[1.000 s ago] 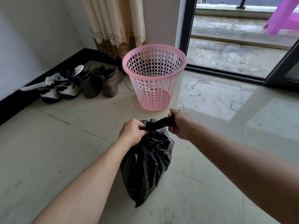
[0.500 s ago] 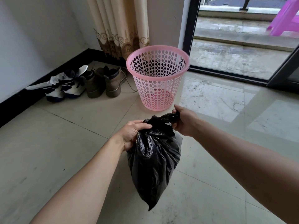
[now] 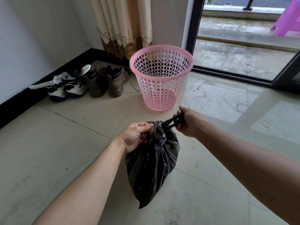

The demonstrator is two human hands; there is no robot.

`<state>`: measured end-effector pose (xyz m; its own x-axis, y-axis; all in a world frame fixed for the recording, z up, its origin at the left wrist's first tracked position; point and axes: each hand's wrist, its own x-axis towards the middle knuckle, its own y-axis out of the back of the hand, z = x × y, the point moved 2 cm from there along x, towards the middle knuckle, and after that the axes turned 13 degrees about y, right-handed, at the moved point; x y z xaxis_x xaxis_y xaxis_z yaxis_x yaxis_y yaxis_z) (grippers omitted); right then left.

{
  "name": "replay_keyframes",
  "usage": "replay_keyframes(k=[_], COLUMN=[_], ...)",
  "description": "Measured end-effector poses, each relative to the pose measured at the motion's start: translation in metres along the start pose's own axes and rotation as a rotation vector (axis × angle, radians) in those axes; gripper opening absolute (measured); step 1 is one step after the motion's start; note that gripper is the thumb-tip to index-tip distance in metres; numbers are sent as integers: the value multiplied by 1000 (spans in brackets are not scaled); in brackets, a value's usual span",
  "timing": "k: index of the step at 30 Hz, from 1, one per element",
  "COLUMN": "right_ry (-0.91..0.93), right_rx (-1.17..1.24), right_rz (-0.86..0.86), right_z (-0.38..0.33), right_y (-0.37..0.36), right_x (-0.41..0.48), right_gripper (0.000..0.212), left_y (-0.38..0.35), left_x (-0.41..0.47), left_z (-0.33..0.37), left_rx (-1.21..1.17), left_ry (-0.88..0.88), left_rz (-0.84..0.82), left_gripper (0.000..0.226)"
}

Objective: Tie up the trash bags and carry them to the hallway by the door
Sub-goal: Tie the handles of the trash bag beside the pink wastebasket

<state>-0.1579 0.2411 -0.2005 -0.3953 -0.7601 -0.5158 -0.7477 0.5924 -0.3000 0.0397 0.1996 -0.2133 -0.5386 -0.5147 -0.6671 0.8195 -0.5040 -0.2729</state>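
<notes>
Two hands hold a black plastic trash bag (image 3: 152,164) up by its twisted neck, near a pink holey basket (image 3: 160,78).

The left hand (image 3: 135,137) pinches it; the right hand (image 3: 189,121) grips it.

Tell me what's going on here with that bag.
A person is tying up a black trash bag, holding it up with both hands. The left hand pinches its gathered neck, while the right hand grips the twisted end and pulls it sideways. The knot does not look finished. A pink basket stands just beyond, with shoes to its left.
</notes>
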Motion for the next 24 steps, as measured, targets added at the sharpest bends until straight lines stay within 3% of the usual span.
replay_keyframes(k=[2,5,7,10,14,17,19,22,24], right_ry=[-8,-22,-29,-28,-10,45,68,93,155], right_rx=[8,11,6,54,-80,-338,-485,-549,-565], right_rz=[-47,-109,-117,-165,-425,-494,-503,-453,-345], right_z=[-1,-2,-2,-1,0,5,10,17,19], right_y=[-3,-6,-6,-3,2,2,-1,-8,-12], right_x=[0,2,3,0,-5,-6,-9,-9,-9], right_gripper=[45,42,39,30,3,12,3,36,37], left_y=[-4,-10,-10,-12,-13,-6,-4,-7,-8], left_x=[2,4,6,8,11,17,18,17,17], left_z=[-1,1,4,6,0,-5,-6,-7,-9], left_rx=[54,72,63,31,-22,-66,-49,42,137], left_ry=[12,39,74,70,-46,-73,-75,-87,-103], left_rz=[17,65,67,-16,26,124,140,163,214], left_gripper=[42,22,29,23,13,4,4,4,6])
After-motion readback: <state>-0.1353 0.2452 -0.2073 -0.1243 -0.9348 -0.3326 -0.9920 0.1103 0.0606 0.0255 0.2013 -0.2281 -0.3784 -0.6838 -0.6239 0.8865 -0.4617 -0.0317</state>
